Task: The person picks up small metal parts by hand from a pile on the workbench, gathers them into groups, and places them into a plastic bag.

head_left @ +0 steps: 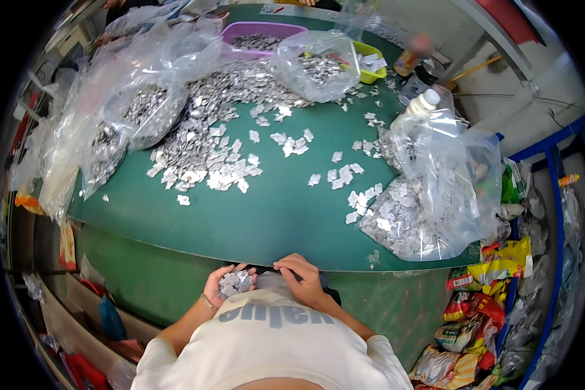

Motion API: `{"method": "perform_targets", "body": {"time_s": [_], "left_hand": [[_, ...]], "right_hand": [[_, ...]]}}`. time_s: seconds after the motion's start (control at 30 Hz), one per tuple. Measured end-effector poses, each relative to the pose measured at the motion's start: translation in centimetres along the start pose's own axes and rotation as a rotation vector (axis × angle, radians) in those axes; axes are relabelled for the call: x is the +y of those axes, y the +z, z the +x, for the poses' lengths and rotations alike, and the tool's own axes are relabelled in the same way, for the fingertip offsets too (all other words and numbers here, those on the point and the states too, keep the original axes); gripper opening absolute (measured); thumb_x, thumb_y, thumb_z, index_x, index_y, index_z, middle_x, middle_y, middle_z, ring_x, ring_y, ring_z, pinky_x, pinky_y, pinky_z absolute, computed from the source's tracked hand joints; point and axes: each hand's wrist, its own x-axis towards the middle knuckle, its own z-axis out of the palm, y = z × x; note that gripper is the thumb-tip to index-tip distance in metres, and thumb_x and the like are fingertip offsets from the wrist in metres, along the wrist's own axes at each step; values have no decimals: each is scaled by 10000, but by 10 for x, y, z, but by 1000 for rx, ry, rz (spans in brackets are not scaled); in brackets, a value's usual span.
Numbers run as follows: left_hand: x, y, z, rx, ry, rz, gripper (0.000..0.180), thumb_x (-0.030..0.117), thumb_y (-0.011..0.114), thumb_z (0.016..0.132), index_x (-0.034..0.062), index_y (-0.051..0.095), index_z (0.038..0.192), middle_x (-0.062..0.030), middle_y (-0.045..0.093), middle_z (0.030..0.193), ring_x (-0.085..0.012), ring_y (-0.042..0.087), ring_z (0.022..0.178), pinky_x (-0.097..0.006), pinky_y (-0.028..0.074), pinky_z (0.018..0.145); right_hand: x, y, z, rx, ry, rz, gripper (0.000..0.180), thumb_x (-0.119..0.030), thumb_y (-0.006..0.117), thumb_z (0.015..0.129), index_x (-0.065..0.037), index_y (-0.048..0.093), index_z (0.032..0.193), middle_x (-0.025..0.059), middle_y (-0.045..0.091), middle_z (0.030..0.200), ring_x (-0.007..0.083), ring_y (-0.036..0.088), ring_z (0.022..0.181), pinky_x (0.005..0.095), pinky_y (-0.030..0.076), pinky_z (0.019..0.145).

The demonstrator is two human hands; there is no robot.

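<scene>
Left grip cupped palm-up, holding a small heap of flat silver pieces, just off the near edge of the green tabletop. Right grip: fingers bent, near that edge; can't tell if it's holding anything. Big loose pile of similar pieces ahead-left, part-filled clear bag on the right, purple bin at the far side.

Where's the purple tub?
In the head view, the purple tub is near the top, left of centre, on the green table beside a clear bag.
</scene>
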Motion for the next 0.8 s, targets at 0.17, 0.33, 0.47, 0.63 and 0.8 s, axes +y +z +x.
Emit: {"method": "perform_targets", "body": {"time_s": [0.17,0.33,0.47,0.63,0.8], "left_hand": [[-6,6,-5,70,12,-26,394,207,521,884,60,533,1250,-170,554,1227,-328,554,1073,-475,479,890],[-2,5,-8,71,-30,15,266,177,534,878,60,614,1104,-171,556,1225,-337,552,1070,-489,483,869],[-12,38,-6,51,-14,-99,181,156,566,859,103,673,995,-121,586,1172,-274,530,1087,-416,471,817],[-29,84,7,53,-8,-155,159,162,576,855,136,665,984,-60,599,1153,-206,524,1098,-371,455,800],[-50,136,43,-119,-53,-98,209,131,505,902,95,567,1098,-160,523,1233,-302,515,1122,-449,475,837]], "right_hand": [[2,-1,-4,-3,41,4,124,33,598,843,30,640,960,121,644,871,236,602,779,324,463,708],[8,3,-10,-14,67,57,133,35,566,871,34,639,983,111,647,885,199,607,781,288,476,692],[8,2,-8,-27,66,51,134,27,562,879,29,639,988,112,647,891,196,611,789,287,480,693],[12,8,-12,74,98,94,151,9,548,901,27,621,1032,101,650,928,177,623,829,289,496,731],[19,9,-23,303,306,429,277,-4,497,938,28,498,1212,114,597,1118,164,579,1015,298,458,885]]}}
